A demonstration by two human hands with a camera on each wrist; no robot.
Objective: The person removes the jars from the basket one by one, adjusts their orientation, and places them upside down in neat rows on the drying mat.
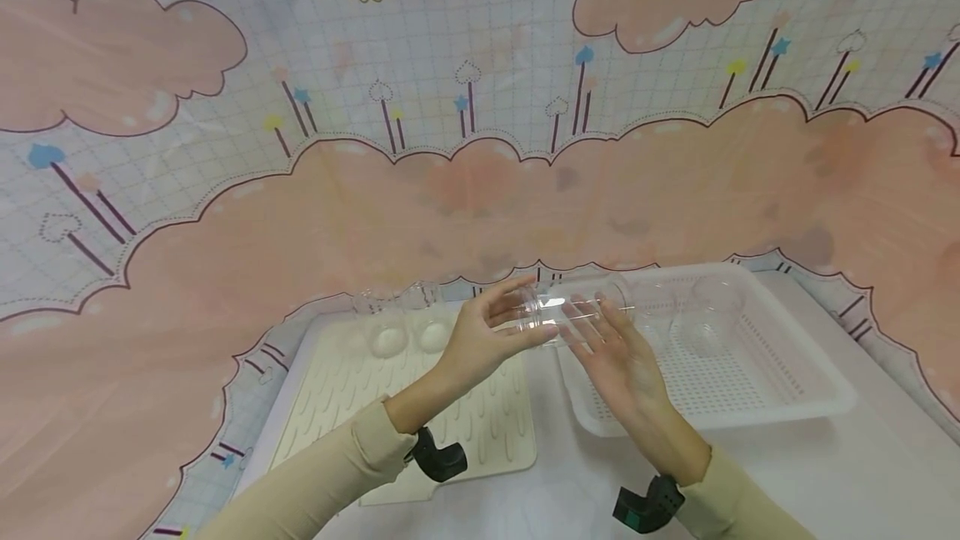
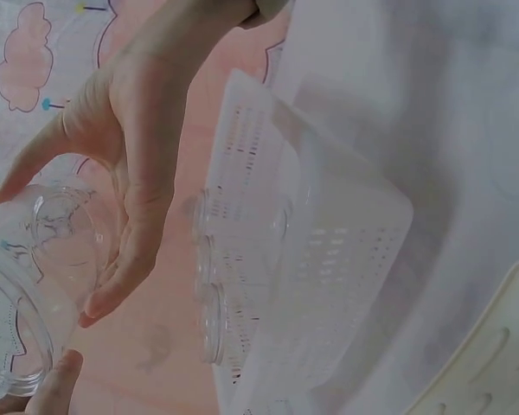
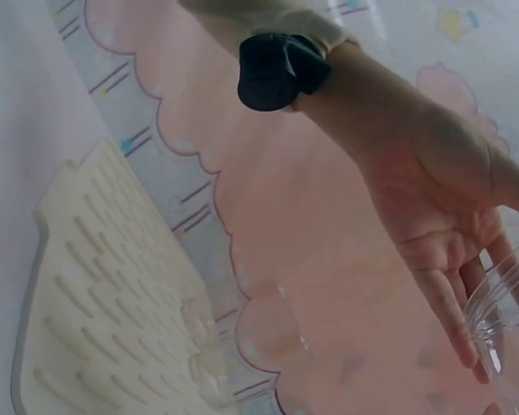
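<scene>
A clear jar (image 1: 553, 311) lies sideways between both hands, in the air in front of the white basket. My left hand (image 1: 487, 332) grips its ringed end, with thumb and fingers on opposite sides. At the other end, my right hand (image 1: 626, 361) holds the jar, palm turned up, its fingers showing through the clear wall. The left wrist view shows the right hand (image 2: 143, 164) curved around that end of the jar (image 2: 60, 229). In the right wrist view, the left hand's fingers (image 3: 445, 307) reach around the ringed end.
Two clear jars (image 1: 388, 340) stand at the back of a cream drying mat (image 1: 480, 440) on the left. A white perforated basket (image 1: 817, 382) sits on the right with several clear jars (image 1: 705, 323) inside. Behind the white table hangs a patterned cloth (image 1: 420, 215).
</scene>
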